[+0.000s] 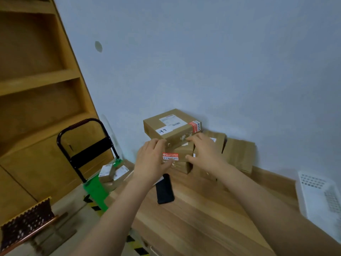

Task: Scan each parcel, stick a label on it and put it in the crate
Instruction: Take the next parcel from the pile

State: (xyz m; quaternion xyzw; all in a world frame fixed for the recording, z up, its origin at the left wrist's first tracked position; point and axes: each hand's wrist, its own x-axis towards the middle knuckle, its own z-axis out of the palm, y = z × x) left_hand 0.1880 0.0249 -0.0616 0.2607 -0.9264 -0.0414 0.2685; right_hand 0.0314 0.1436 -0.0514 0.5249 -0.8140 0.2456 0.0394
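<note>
Head: two hands (151, 159) (204, 152), one crate (304, 193).

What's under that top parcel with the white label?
A smaller parcel with a red-and-white sticker, between the left hand and right hand, with a third parcel beneath. Its top and ends are covered.

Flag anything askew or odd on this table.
The top parcel sits skewed on the smaller parcel under it, turned against it and overhanging its left end. It might slip as the left hand and right hand reach in. Nothing looks spilled.
</note>
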